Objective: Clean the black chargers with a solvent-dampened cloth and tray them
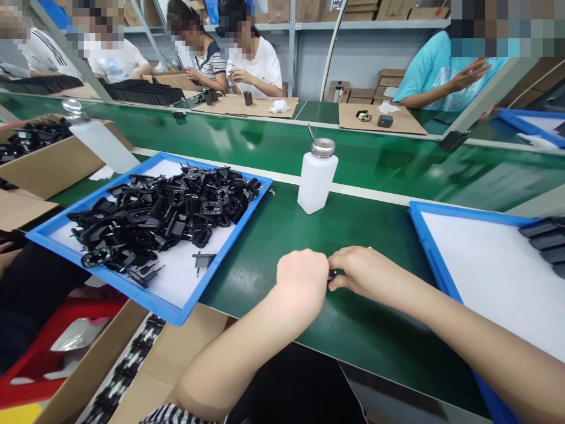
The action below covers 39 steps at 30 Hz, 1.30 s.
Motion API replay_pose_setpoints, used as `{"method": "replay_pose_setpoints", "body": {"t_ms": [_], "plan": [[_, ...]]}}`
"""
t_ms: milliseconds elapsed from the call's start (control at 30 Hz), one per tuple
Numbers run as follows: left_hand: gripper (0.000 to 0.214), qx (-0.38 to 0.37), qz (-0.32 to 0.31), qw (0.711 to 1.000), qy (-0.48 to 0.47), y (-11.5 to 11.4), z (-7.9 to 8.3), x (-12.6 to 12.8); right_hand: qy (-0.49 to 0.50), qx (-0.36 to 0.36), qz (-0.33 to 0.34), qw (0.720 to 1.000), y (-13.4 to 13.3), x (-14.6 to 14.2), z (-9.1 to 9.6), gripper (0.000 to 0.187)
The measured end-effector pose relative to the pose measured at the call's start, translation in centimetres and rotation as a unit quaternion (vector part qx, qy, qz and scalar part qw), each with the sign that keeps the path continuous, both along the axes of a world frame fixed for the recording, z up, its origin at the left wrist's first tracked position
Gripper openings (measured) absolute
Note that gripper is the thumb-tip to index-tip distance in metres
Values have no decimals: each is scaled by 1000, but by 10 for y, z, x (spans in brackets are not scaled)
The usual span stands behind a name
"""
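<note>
Pinching a small black piece [332, 275] between thumb and fingertips, our right hand [353, 268] bends low over the glossy green tabletop [366, 218]. Our left hand [302, 277] is right up against it, curled into a rounded fist with the knuckles up; its fingers are hidden, so we cannot tell whether they grip the piece too. Only a dark sliver of it shows between our two hands.

On our left, a blue-rimmed tray [180, 317] with a white floor carries a heap of shiny black plug housings [176, 200], some with oval openings, some with slim pins. One plug [203, 261] lies apart near the tray's edge. Beyond our hands stands a square-sided bottle [316, 182] of milky plastic, topped by a metal cap [324, 147]. On our right, a second blue-rimmed tray [426, 244] holds dark, angular blocks [547, 238] on smooth white.
</note>
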<state>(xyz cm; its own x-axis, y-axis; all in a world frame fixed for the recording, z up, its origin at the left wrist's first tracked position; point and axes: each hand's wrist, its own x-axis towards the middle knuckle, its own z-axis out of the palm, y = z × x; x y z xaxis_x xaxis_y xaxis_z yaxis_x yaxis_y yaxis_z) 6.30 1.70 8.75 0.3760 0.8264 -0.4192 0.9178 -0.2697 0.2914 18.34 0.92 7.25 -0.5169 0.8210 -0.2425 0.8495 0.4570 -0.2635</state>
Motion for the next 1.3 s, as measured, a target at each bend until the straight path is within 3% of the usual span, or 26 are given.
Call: {"method": "replay_pose_setpoints", "body": {"t_ms": [133,233,333,400,533,667,767,1133,1300], "plan": [[12,41,-29,999,16,-10,-10,-10,46,-37,-25,998,5,5,-3,13],[20,82,-3,996,-42,-22,-27,-20,80,-67,-46,993,6,7,-5,15],[30,114,25,988,-100,-27,-43,-28,74,-52,-48,995,4,7,-6,14],[32,110,2,985,-136,-22,-46,-34,59,-40,-36,997,2,7,-4,15],[19,63,-81,984,-147,-2,-32,-39,40,-48,6,998,5,9,0,20],[15,38,-97,994,-27,8,-8,-27,-13,-49,20,999,12,5,4,16],[15,18,-103,994,30,7,1,-16,-51,-50,15,997,14,0,5,10],[18,48,-75,996,31,-5,-7,-14,-52,-31,23,998,8,-5,3,1],[14,67,-89,993,-39,-2,-18,-27,-21,-32,26,999,9,-1,6,8]]}}
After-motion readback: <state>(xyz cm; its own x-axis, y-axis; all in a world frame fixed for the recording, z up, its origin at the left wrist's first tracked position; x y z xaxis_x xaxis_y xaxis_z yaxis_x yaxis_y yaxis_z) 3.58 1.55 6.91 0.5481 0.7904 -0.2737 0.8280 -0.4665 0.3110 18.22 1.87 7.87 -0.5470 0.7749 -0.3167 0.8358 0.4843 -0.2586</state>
